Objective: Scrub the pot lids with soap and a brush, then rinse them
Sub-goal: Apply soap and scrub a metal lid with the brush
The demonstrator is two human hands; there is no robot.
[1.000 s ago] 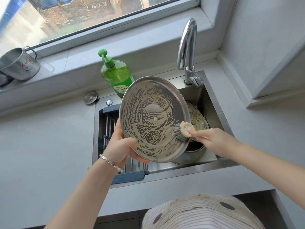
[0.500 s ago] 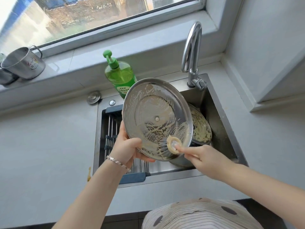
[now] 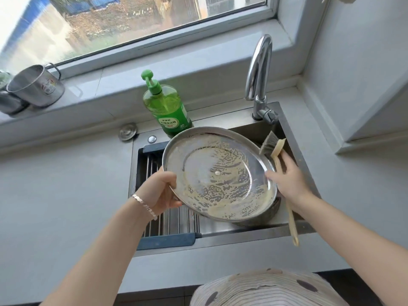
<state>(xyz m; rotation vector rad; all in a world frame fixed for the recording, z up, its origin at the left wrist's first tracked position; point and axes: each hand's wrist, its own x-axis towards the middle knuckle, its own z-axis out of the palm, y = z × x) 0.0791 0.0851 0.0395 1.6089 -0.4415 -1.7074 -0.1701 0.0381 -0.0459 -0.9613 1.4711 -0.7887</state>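
Observation:
A large steel pot lid (image 3: 218,173) hangs over the sink, underside up and smeared with soap foam. My left hand (image 3: 162,191) grips its left rim. My right hand (image 3: 289,175) holds a long-handled brush (image 3: 270,143) and also touches the lid's right rim; the grey bristles stick up past the far right edge, off the lid's surface. The pale handle (image 3: 291,221) runs back below my wrist. Beneath the lid sits another steel piece (image 3: 265,217), mostly hidden.
A green soap bottle (image 3: 165,107) stands behind the sink (image 3: 298,151). The chrome tap (image 3: 258,78) arches at the back right, no water running. A roll-up rack (image 3: 170,224) covers the sink's left part. Steel mugs (image 3: 35,89) sit on the window sill.
The lid has tipped from nearly upright to almost flat over the sink. The brush has left the lid's lower face and moved to its far right edge, bristles pointing up.

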